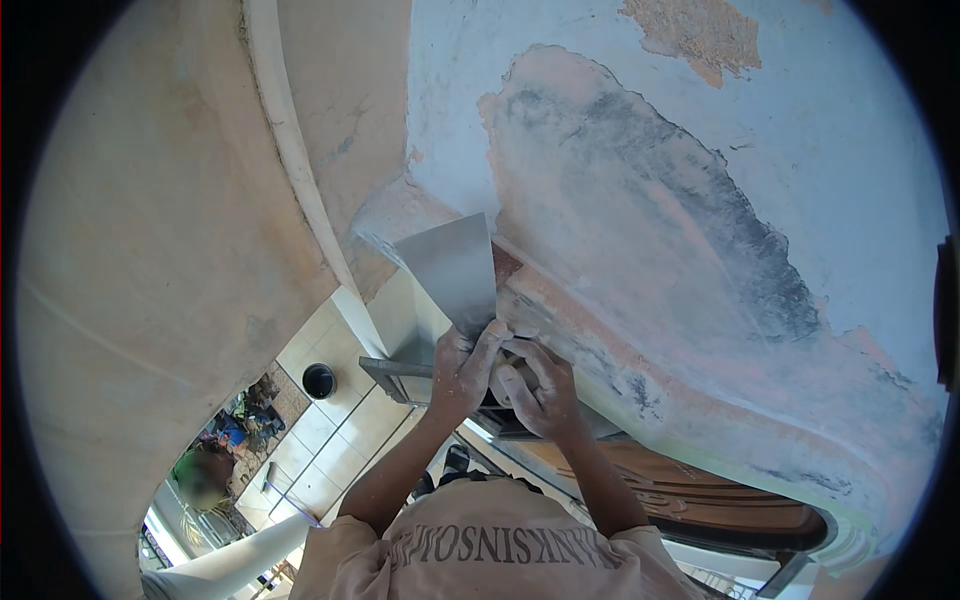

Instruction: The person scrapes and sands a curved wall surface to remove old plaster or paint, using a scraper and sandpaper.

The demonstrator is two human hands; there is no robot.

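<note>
A scraper with a wide, flared metal blade (452,265) points up and away in front of me. Dusty fingers of my left hand (464,372) are closed at the narrow base of the blade. My right hand (540,388) is close beside it, its fingers bent round something pale and rounded that I cannot make out. The fingertips of both hands come together just below the blade. Beyond them is a pale blue wall (850,200) with a large scraped patch (600,170), pinkish and grey with a dark ragged edge.
Far below on the left, a black bucket (319,381) stands on the tiled floor (345,440). A brown carved wooden panel (690,485) lies under the wall's curved lower edge. A big beige curved surface (150,250) fills the left. Below my hands is a dark frame (398,382).
</note>
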